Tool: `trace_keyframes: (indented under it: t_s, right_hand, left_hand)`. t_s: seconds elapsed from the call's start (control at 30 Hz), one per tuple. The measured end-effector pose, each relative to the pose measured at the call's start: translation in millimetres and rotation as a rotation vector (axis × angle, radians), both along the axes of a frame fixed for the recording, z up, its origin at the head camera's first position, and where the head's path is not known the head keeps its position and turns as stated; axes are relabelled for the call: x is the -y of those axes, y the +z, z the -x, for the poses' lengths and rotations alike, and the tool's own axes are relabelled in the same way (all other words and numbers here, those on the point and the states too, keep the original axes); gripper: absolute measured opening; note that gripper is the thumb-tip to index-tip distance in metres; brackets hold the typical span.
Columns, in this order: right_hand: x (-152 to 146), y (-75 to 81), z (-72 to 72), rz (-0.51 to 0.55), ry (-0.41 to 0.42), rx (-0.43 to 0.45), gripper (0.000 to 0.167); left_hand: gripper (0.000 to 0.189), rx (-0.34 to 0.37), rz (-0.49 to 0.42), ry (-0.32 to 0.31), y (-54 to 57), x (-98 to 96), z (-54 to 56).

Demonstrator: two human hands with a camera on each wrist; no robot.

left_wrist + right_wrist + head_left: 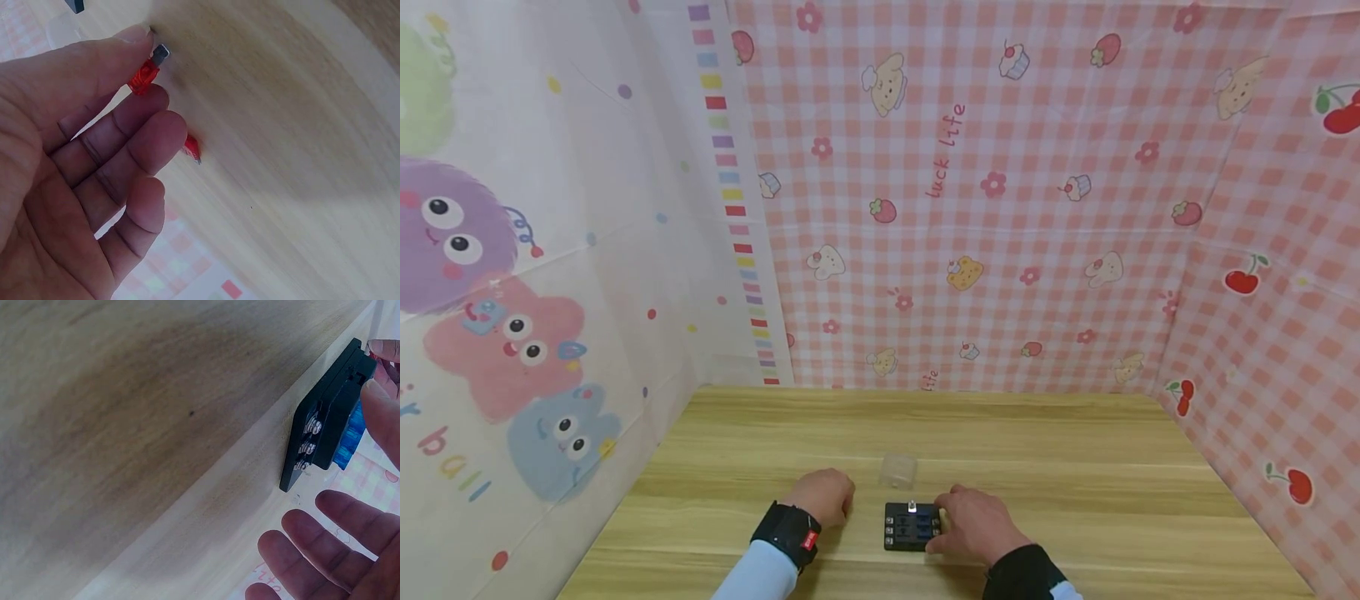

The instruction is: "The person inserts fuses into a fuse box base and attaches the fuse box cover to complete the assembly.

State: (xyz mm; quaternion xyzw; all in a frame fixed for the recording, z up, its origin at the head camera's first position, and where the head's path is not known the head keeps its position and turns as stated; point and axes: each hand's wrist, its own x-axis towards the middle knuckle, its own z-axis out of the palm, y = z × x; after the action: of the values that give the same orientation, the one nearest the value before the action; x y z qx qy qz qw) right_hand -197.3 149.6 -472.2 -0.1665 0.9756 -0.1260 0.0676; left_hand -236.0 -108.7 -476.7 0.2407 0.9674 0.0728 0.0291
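1. Block (912, 533): on the counter (1075, 467), about midway between its left and right edges, well short of the far edge. Lying flat, as I see it from the head view.
2. Left hand (823, 497): left of the block, apart from it. My left wrist view shows it pinching a red fuse (145, 76) at thumb and finger, metal end sticking out; other fingers loosely bent.
3. Second red fuse (192, 147): partly hidden behind a left fingertip; I can't tell if they touch.
4. Right hand (977, 525): at the block's right side, wide, fingers spread, thumb by the block. Contact I can't confirm.
5. Blue fuses (350, 437): seated in the block, on its right half. Screws (307, 448) line that side.
6. Cover (898, 471): clear, on the counter just beyond the block, toward the far edge.
7. Pink checked cloth (970, 225) stands behind the far edge.
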Motion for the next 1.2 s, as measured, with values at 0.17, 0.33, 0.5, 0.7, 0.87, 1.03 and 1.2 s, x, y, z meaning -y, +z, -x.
trace_keyframes:
  t_s: [0.17,0.33,0.5,0.7,0.87,1.03,1.2]
  right_hand:
    - [1,-1.1,0.5,0.004,0.003,-0.002,0.060]
    - [1,-2.1,0.8,0.007,0.005,0.001,0.060]
    - [0,-2.2,0.9,0.010,0.011,-0.003,0.060]
    - [1,-1.7,1.3,0.006,0.011,-0.014,0.060]
    - [2,-0.8,1.5,-0.001,0.017,-0.017,0.060]
    - [3,-0.3,2.3,0.000,0.025,-0.006,0.060]
    - [5,-2.9,3.3,0.007,0.043,-0.009,0.058]
  left_hand:
    - [0.030,-0.003,-0.003,-0.007,0.6,-0.2,0.0]
    - [0.030,-0.024,-0.002,-0.012,0.2,-0.8,0.5]
    - [0.027,-0.034,-0.021,-0.004,1.6,-3.0,0.5]
    - [0.024,-0.058,-0.024,-0.025,6.2,-6.9,0.7]
    - [0.023,-0.082,-0.014,-0.054,8.9,-10.5,2.2]
    - [0.021,-0.093,-0.015,-0.068,12.8,-14.4,1.3]
    - [0.018,-0.098,-0.002,-0.073,16.4,-19.1,-0.4]
